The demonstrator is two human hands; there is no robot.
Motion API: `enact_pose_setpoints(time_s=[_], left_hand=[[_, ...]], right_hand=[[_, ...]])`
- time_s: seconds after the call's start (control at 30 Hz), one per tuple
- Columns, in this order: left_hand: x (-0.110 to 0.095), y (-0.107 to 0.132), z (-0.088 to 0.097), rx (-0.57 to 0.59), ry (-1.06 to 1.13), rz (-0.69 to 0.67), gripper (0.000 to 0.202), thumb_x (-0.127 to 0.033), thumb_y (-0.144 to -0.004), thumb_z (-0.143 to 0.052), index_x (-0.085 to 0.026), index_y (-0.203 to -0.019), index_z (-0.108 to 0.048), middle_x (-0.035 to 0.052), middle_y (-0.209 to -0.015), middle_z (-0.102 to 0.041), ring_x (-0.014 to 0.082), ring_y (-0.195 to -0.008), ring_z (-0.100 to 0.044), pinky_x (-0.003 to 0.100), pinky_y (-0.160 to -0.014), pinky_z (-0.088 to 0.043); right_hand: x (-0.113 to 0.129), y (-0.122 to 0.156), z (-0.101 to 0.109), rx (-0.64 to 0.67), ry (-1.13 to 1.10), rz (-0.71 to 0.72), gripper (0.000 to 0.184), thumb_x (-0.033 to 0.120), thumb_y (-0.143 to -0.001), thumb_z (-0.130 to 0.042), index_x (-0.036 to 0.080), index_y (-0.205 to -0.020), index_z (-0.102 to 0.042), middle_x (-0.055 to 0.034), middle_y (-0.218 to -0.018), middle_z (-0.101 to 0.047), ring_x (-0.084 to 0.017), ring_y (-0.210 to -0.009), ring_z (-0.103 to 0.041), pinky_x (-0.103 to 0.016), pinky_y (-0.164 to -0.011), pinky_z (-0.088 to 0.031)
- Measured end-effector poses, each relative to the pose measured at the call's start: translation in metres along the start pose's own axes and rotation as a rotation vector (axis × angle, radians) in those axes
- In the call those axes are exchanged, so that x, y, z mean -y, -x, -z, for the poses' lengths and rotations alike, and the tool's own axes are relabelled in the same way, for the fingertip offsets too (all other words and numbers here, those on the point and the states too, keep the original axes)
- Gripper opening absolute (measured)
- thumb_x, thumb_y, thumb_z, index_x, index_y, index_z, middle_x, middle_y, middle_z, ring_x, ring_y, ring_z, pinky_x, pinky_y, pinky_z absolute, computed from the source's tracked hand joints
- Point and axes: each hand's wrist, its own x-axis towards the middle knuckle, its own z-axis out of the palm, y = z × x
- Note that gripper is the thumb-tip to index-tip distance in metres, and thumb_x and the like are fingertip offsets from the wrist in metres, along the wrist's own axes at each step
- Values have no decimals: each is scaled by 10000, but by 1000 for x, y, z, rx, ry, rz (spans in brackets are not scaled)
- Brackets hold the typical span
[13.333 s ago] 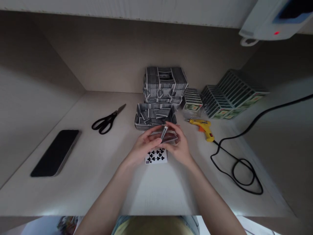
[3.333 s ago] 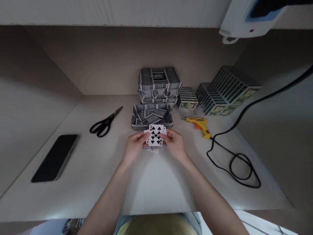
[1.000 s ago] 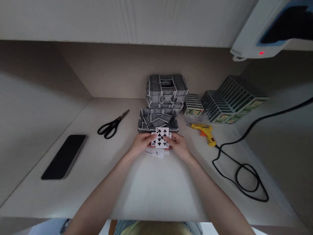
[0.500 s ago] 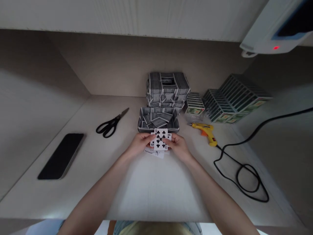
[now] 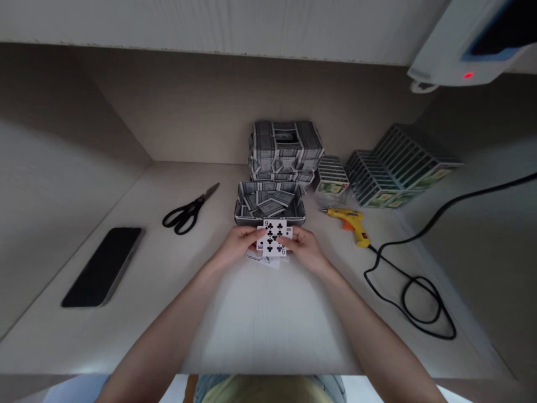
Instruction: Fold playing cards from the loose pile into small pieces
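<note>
Pinching at left: left hand (image 5: pixel 237 246) clamped on nine of clubs (image 5: pixel 274 249), which lies between hands across a sideways card (image 5: pixel 259 244), long axis toward the tray (image 5: pixel 243 218) beyond; right hand (image 5: pixel 309 249) grips too, equally near.

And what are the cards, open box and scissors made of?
Cards: probably card stock, thin, white, crisply printed; gloss unclear. Open box: seemingly card too, its walls patterned like playing-card backs. Scissors: likely plastic handles, black and dull; grey tapering blade, probably metal.
</note>
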Motion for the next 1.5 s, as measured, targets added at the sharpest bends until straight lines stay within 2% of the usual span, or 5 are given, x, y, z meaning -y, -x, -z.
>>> enact_pose_setpoints(time_s=[0.1,0.43,0.83,1.1,1.5], left_hand=[[-1,-1,4,17,25,-5,325,-415,-648,-689,-108,-755,-684,74,-768,-701,162,-670,-640,302,-659,-550],[-5,0,23,283,109,47,334,-326,-673,-703,-107,-925,-681,96,-901,-702,176,-810,-650,358,-831,-505],[-1,0,5,134,2,26,425,-361,-575,-755,-109,-909,-680,80,-845,-709,168,-753,-650,320,-763,-521],[4,0,-5,-45,-24,1,333,-328,-506,-788,-123,-745,-681,25,-700,-693,117,-607,-622,260,-641,-530],[4,2,-13,-153,-58,-42,291,-364,-520,-760,-117,-610,-636,4,-575,-618,89,-505,-533,221,-522,-465]], right_hand=[[-2,-2,2,1,8,13,304,338,-552,-746,153,-745,-602,1,-664,-676,-104,-551,-575,-216,-519,-455],[-4,-2,1,-30,11,25,321,342,-541,-756,163,-766,-614,-11,-682,-686,-134,-578,-602,-259,-556,-485],[-10,0,-6,-102,34,65,309,370,-544,-748,164,-720,-600,-14,-642,-666,-127,-531,-564,-239,-494,-445],[-8,0,-8,-119,22,50,327,392,-500,-755,162,-660,-587,9,-562,-619,-114,-481,-526,-229,-458,-415],[1,2,-10,-125,-59,-35,365,352,-405,-802,163,-582,-545,29,-510,-597,-108,-461,-521,-228,-439,-425]])
